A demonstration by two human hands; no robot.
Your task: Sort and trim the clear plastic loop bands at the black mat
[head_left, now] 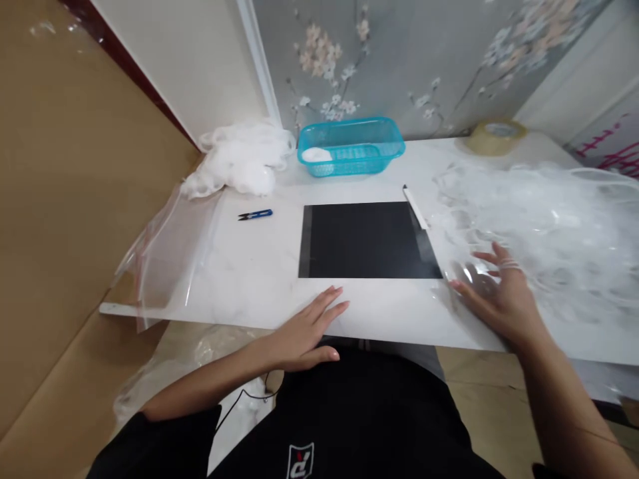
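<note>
My left hand (314, 329) lies flat at the table's front edge, fingers stretched out and holding nothing. In front of it is a black rectangular sheet (364, 239) with greyish side strips. My right hand (504, 303) is at the near left side of a heap of clear, rounded plastic pieces (554, 226). Its fingers are spread around a shiny clear piece (470, 274); I see no firm grip on it. A thin white band (510, 265) circles one finger. Along the sheet's right edge lies a white pen (415, 207) with a dark tip.
Blue-handled thread snips (255, 215) lie left of the sheet. Behind stand a turquoise basket (352, 166) with something white inside and a tape roll (496, 136). A white translucent heap (239, 159) and clear plastic bag (172, 259) occupy the left, beside a cardboard wall (74, 166).
</note>
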